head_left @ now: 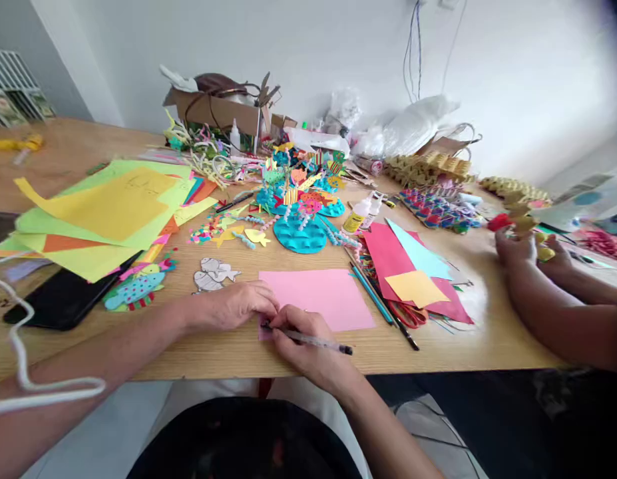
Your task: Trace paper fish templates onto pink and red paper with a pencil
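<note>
A sheet of pink paper [323,293] lies flat near the table's front edge. My right hand [308,339] grips a pen [318,342] with a clear barrel and dark end, its tip down at the sheet's left side. My left hand [238,305] presses its curled fingertips onto the left edge of the pink paper, close to the pen tip. What may lie under those fingers is hidden. White fish cutouts with drawn outlines [214,273] lie just beyond my left hand.
Stacked coloured paper [113,213], a black phone [56,303] and decorated paper fish [138,287] lie left. A blue fish craft [301,233] and glue bottles [358,216] stand beyond. Pencils [373,296] and red paper [403,266] lie right. Another person's hands [518,249] hold something at far right.
</note>
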`<state>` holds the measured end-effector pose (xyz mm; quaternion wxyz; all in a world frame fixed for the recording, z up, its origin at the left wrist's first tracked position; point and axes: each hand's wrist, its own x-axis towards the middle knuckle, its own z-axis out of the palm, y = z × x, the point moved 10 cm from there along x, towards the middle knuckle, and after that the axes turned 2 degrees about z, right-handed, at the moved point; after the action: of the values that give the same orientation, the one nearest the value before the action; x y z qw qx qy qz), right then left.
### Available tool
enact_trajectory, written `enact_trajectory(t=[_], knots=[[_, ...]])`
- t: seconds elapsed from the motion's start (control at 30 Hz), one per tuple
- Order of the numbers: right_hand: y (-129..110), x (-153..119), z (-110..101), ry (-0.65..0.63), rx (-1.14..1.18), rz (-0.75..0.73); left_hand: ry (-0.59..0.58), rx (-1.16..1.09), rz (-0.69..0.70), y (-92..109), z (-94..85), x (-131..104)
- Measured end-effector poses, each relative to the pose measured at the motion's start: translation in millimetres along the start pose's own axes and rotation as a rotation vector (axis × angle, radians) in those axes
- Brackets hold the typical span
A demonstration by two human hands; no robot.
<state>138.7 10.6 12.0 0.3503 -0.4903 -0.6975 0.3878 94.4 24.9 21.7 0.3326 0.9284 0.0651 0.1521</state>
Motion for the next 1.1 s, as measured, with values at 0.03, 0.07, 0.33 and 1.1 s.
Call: enact_trajectory(t=[0.03, 0.07, 0.33, 1.1], knots=[[0.0, -0.6, -0.3, 0.000, -0.002, -0.006, 0.000, -0.001, -0.001, -0.4, -0.4, -0.4], [0.1, -1.1, -0.5, 0.000, -0.005, -0.011, 0.000, -0.001, -0.003, -0.7, -0.8, -0.7], [-1.6, -0.3, -1.0, -0.005, -0.042, -0.008, -0.015, 0.033, -0.023, 3.6, -2.8, -1.0], [13.3, -38.6, -63.1, 0.376, -0.408, -0.202, -0.167, 0.584, -0.434, -1.0, 15.8, 19.2]])
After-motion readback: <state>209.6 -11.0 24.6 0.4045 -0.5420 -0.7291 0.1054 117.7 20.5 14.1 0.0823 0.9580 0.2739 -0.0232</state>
